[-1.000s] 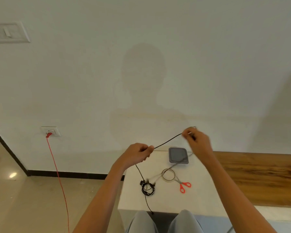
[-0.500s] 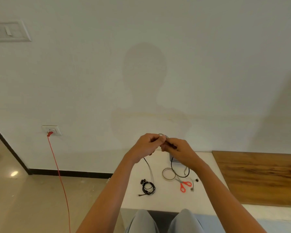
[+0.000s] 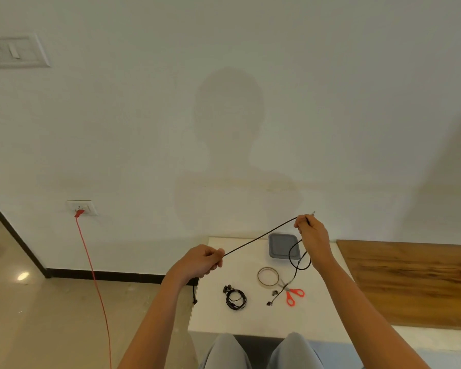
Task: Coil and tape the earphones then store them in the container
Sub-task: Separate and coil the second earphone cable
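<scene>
A black earphone cable (image 3: 258,238) is stretched taut in the air between my hands. My left hand (image 3: 201,261) grips one part of it, and a short end hangs below that fist past the table's left edge. My right hand (image 3: 310,230) pinches the plug end, and a loop of cable (image 3: 300,258) hangs below it with the earbuds (image 3: 271,299) trailing onto the white table (image 3: 250,319). A second pair of black earphones (image 3: 234,299) lies coiled on the table. The grey container (image 3: 281,245) sits at the table's far side.
A roll of clear tape (image 3: 268,276) and red-handled scissors (image 3: 292,294) lie near the table's middle. A wooden surface (image 3: 415,278) adjoins on the right. A red cord (image 3: 96,283) runs from a wall socket (image 3: 81,207) down across the floor at the left.
My hands were together half a second ago; they have drawn apart, pulling a length of cable taut. One loop now hangs from my right hand.
</scene>
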Tool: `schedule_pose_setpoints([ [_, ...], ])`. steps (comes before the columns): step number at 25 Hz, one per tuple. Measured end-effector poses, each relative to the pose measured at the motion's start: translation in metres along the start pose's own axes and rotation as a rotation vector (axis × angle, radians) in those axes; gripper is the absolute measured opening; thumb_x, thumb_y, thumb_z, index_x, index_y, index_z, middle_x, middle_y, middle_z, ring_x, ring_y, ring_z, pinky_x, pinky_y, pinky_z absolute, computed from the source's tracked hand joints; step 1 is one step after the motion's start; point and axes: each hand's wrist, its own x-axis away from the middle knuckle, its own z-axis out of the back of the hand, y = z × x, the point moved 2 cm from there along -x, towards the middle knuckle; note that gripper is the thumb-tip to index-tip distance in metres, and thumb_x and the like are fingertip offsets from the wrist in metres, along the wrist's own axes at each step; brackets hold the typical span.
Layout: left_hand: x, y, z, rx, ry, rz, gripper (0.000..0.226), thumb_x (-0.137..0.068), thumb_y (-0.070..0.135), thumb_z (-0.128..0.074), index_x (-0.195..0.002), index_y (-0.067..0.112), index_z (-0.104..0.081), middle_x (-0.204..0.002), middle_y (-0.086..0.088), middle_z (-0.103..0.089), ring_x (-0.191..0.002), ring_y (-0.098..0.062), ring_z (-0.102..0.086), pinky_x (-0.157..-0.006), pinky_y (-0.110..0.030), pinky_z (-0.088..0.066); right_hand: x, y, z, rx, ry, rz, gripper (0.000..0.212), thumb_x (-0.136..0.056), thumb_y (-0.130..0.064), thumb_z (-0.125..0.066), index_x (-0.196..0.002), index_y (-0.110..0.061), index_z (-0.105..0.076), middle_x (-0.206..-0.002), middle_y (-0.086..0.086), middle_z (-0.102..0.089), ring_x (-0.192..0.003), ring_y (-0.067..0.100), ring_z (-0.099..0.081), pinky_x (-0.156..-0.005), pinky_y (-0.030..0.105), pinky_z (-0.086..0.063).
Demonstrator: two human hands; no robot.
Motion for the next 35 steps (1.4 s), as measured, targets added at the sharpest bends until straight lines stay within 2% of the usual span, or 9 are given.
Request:
schedule_pose_setpoints([
  [3,0.002,-0.001,0.003,-0.015,0.004,0.094,0.045,-0.097,0.048,-0.044,-0.066,0.017,-0.055,-0.057,0.008,-0.047,-0.046,-0.006,-0.037,-0.048,-0.017,-0.031,-0.005,0.023,-0.006,0.109,-0.129,-0.050,0.027,-0.096,-0.015,-0.044,-0.079,-0.012,-0.065,-0.076,-0.001,-0.061,-0.078,0.017,-0.055,-0.065,0.023,-0.041],
  [8,0.001,0.025,-0.010,0.903,-0.082,0.118,0.038,-0.101,0.037,-0.042,-0.071,0.017,-0.053,-0.055,0.008,-0.035,-0.044,-0.005,-0.021,-0.042,-0.017,-0.021,-0.005,0.056,-0.018,0.363,-0.345,-0.149,0.024,-0.093,-0.015,-0.049,-0.089,-0.013,-0.072,-0.099,0.005,-0.066,-0.096,0.024,-0.058,-0.080,0.034,-0.045],
  [12,0.000,0.046,-0.017,1.179,-0.200,0.069,0.028,-0.096,0.025,-0.041,-0.075,0.014,-0.056,-0.056,0.006,-0.035,-0.039,-0.004,-0.023,-0.039,-0.016,-0.020,-0.005,0.066,-0.017,0.456,-0.330,-0.213,0.026,-0.092,-0.024,-0.056,-0.102,-0.001,-0.061,-0.098,0.015,-0.060,-0.082,0.021,-0.051,-0.078,0.041,-0.047],
  [15,0.002,0.058,-0.019,1.234,-0.230,0.017,0.020,-0.094,0.018,-0.040,-0.086,0.013,-0.057,-0.059,0.006,-0.038,-0.041,-0.004,-0.024,-0.037,-0.014,-0.018,-0.001,0.065,-0.014,0.544,-0.427,-0.267,0.064,-0.079,-0.029,-0.073,-0.131,-0.008,-0.043,-0.133,0.015,-0.050,-0.116,0.029,-0.049,-0.100,0.043,-0.042],
  [18,0.005,0.068,-0.022,1.098,-0.202,-0.046,0.023,-0.101,0.024,-0.042,-0.104,0.021,-0.065,-0.064,0.007,-0.043,-0.046,-0.002,-0.022,-0.038,-0.011,-0.018,0.012,0.037,-0.021,0.414,-0.657,-0.113,0.097,-0.073,-0.021,-0.079,-0.149,-0.021,-0.018,-0.154,0.002,-0.023,-0.143,0.025,-0.021,-0.112,0.039,-0.027],
  [21,0.007,0.078,-0.029,1.002,-0.199,-0.067,0.026,-0.102,0.027,-0.041,-0.110,0.022,-0.066,-0.065,0.006,-0.045,-0.048,-0.003,-0.021,-0.038,-0.011,-0.018,0.035,-0.009,-0.034,-0.075,-0.836,0.077,0.057,-0.090,-0.015,-0.060,-0.140,-0.026,-0.035,-0.131,-0.005,-0.054,-0.116,0.006,-0.052,-0.092,0.020,-0.046],
  [24,0.010,0.080,-0.027,1.012,-0.170,-0.031,0.027,-0.101,0.026,-0.043,-0.095,0.015,-0.067,-0.061,0.006,-0.045,-0.045,-0.003,-0.024,-0.039,-0.013,-0.019,0.038,-0.028,-0.045,-0.271,-0.719,0.121,0.020,-0.102,-0.015,-0.040,-0.112,-0.011,-0.057,-0.082,0.002,-0.059,-0.076,0.019,-0.061,-0.075,0.023,-0.053],
  [28,0.021,0.069,-0.020,1.024,-0.275,0.052,0.029,-0.101,0.024,-0.043,-0.083,0.010,-0.061,-0.060,0.005,-0.046,-0.042,-0.002,-0.027,-0.038,-0.013,-0.018,0.019,-0.019,-0.035,-0.342,-0.371,0.027,0.026,-0.102,-0.010,-0.033,-0.090,-0.009,-0.056,-0.060,0.001,-0.036,-0.047,0.008,-0.030,-0.043,0.018,-0.029],
  [35,0.032,0.078,-0.028,1.208,-0.372,-0.057,0.021,-0.099,0.010,-0.043,-0.094,0.005,-0.063,-0.068,0.000,-0.054,-0.049,-0.003,-0.042,-0.043,-0.014,-0.035,0.022,0.004,-0.050,0.064,-0.498,-0.002,0.028,-0.097,-0.012,-0.038,-0.077,-0.018,-0.057,-0.056,-0.008,-0.044,-0.050,0.009,-0.032,-0.045,0.021,-0.025],
])
